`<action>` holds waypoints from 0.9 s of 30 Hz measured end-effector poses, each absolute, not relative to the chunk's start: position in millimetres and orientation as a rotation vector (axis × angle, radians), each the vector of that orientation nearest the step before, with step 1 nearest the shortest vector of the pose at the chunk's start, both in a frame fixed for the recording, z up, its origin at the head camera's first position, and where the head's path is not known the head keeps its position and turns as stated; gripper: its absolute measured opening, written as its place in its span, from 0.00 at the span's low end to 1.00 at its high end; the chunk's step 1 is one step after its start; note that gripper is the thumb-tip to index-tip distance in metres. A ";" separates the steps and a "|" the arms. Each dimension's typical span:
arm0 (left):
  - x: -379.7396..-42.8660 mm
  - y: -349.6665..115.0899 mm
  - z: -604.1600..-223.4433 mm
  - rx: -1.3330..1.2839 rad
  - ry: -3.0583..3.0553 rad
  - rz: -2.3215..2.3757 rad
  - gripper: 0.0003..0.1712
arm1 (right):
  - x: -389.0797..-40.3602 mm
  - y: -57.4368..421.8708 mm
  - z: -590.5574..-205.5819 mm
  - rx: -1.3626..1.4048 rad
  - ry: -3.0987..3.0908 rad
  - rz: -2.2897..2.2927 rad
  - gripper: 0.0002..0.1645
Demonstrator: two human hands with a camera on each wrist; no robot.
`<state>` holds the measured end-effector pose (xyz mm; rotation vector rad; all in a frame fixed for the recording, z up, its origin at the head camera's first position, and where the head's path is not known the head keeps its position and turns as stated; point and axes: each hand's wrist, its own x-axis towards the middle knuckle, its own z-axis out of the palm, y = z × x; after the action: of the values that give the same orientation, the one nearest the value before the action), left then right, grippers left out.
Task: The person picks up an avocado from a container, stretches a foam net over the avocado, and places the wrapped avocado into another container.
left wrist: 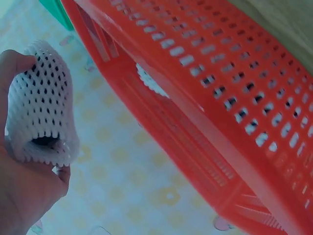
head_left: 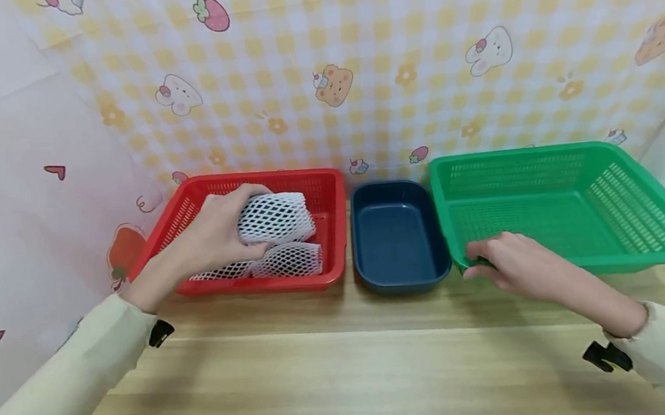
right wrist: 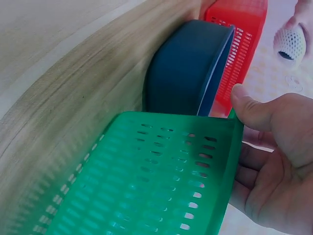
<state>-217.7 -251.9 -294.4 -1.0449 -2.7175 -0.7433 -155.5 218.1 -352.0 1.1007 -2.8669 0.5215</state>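
Note:
My left hand [head_left: 220,227] holds a white foam fruit net [head_left: 275,219] above the red basket [head_left: 335,234], thumb on one side and fingers on the other. In the left wrist view the net [left wrist: 41,103] is a rounded sleeve with a dark opening at one end; what it wraps is hidden. More white foam nets [head_left: 289,260] lie in the red basket below, partly covered by the hand and forearm. My right hand [head_left: 514,262] grips the near left corner of the green basket [head_left: 652,256], with the thumb over the rim [right wrist: 234,147] in the right wrist view.
Between the two baskets stands a dark blue tub [head_left: 403,285], close beside both. All three containers are on a wooden table [head_left: 352,383], in front of a yellow-checked cloth [head_left: 375,38]. A white patterned cloth [head_left: 14,223] hangs at the left.

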 end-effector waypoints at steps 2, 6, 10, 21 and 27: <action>-223.0 -256.4 -294.6 -1.000 -2.767 -0.746 0.45 | -154.5 220.8 -352.5 1.104 -2.862 0.544 0.10; -236.0 -265.6 -296.2 -0.939 -2.860 -0.740 0.44 | -154.2 225.7 -353.7 1.127 -2.811 0.594 0.10; -249.2 -275.6 -300.5 -0.910 -2.932 -0.719 0.42 | -155.6 226.7 -354.6 1.157 -2.797 0.618 0.09; -265.0 -307.2 -312.7 -0.654 -3.160 -0.652 0.41 | -156.0 223.7 -352.5 1.147 -2.855 0.648 0.07; -269.0 -320.2 -324.9 -0.644 -3.211 -0.686 0.42 | -156.1 224.2 -351.6 1.137 -2.873 0.629 0.07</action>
<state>-269.0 -320.2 -324.9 -0.6440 -3.2109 -0.6863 -156.1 224.2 -351.6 1.1370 -2.8732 0.6291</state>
